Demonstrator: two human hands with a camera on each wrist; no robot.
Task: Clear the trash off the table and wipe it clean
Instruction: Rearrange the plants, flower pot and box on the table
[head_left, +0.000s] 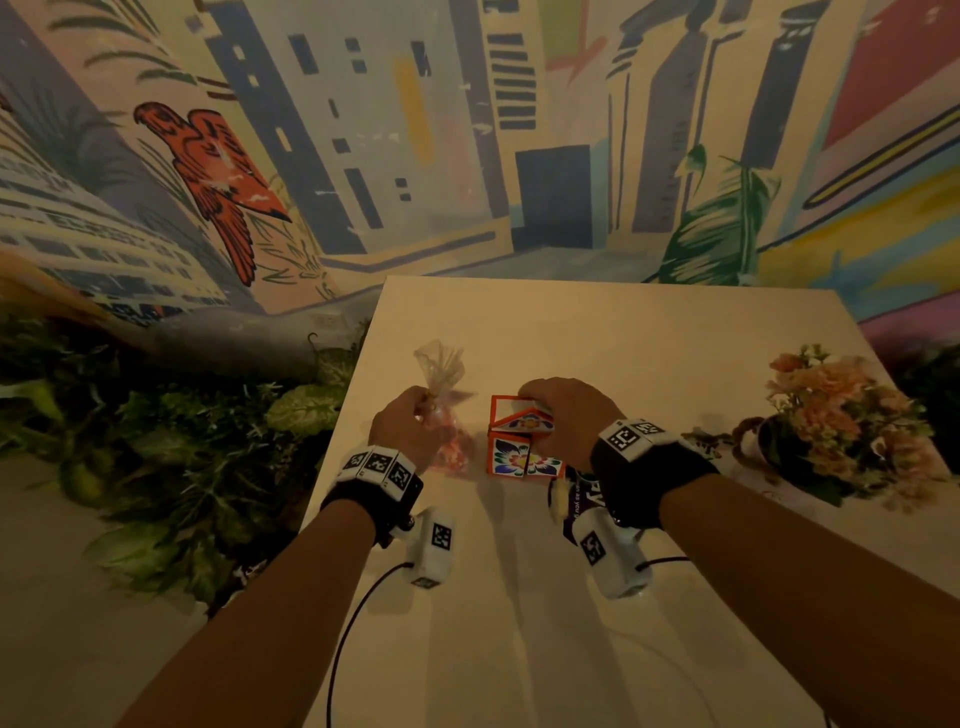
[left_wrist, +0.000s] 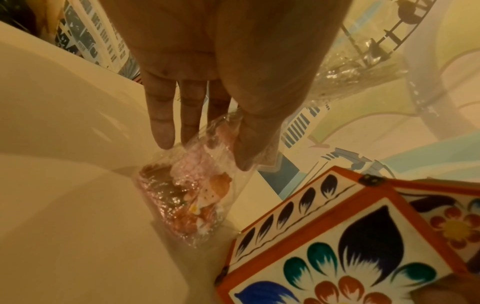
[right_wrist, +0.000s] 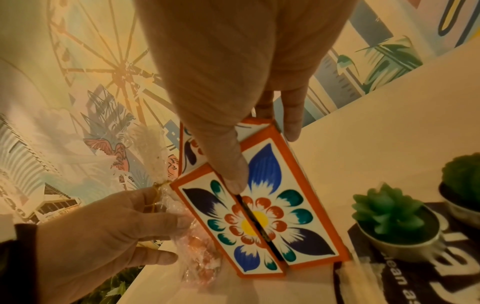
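A clear plastic bag (head_left: 448, 415) with pink and orange contents, tied at the neck, stands on the white table (head_left: 623, 338). My left hand (head_left: 410, 421) pinches it just below the tie; in the left wrist view the thumb and fingers (left_wrist: 213, 152) close on the bag (left_wrist: 192, 191). Right beside it stands an orange-edged box painted with flowers (head_left: 524, 457). My right hand (head_left: 561, 410) grips the box's top. In the right wrist view its thumb (right_wrist: 233, 174) presses the box's front (right_wrist: 272, 216), with fingers behind.
A pot of peach flowers (head_left: 841, 426) stands at the table's right edge. Two green succulent candles in tins (right_wrist: 389, 220) sit on a dark printed mat (right_wrist: 426, 273) near my right wrist. Leafy plants (head_left: 182, 457) lie left of the table, and a painted wall rises behind.
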